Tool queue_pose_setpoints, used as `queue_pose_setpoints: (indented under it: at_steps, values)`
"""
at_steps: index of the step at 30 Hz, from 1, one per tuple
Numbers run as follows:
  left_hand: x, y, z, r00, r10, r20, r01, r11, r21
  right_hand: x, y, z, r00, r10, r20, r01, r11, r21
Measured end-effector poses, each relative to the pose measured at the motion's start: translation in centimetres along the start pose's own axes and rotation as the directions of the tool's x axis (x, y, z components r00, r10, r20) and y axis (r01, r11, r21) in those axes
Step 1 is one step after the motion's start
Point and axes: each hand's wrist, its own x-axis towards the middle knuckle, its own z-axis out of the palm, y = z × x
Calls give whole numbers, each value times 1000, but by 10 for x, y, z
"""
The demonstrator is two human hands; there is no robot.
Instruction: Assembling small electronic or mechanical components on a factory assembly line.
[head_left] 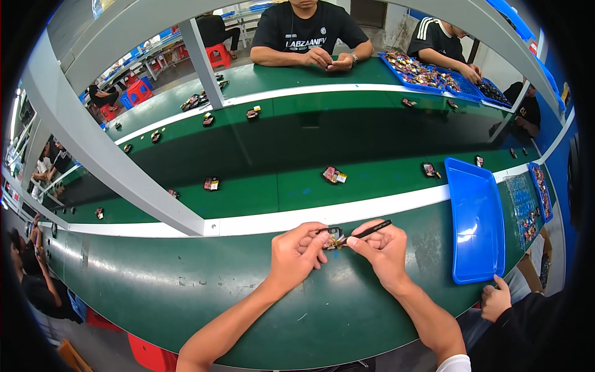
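My left hand (299, 251) pinches a small black-cased electronic part (334, 237) between thumb and fingers, just above the green bench. Closed around slim black tweezers (372, 229), my right hand (383, 248) brings their tip against the part's near right side. Yellowish bits show where the tip meets it; finer detail is too small to make out. Both hands are close together in front of the white rail.
Beyond the white rail (310, 214), a green conveyor belt (282, 180) carries scattered small parts (334, 175). A blue tray (474, 223) stands at right, with another person's hand (496, 299) at its near corner. Grey frame posts (111, 149) cross the left. Two people work opposite, beside filled blue trays (421, 73).
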Motion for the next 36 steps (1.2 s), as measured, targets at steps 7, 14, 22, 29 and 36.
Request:
queue_pose_setpoints:
  at_steps: [7,14,22,29,36]
  values:
    - [7,-2,-8,952,-243,186,294,891,-345,-6,0,-2,988,-156,14,157,983,-90]
    - [10,-2,-6,949,-238,206,301,876,-376,-7,3,1,942,-336,-4,321,903,-285]
    - [11,-2,-3,960,-225,164,271,891,-364,-5,3,-1,942,-335,2,318,893,-320]
    - [12,-2,4,967,-210,142,247,902,-353,-2,6,-8,938,-345,19,331,880,-342]
    - [14,-6,7,973,-198,119,226,919,-323,2,5,-11,925,-379,19,361,861,-358]
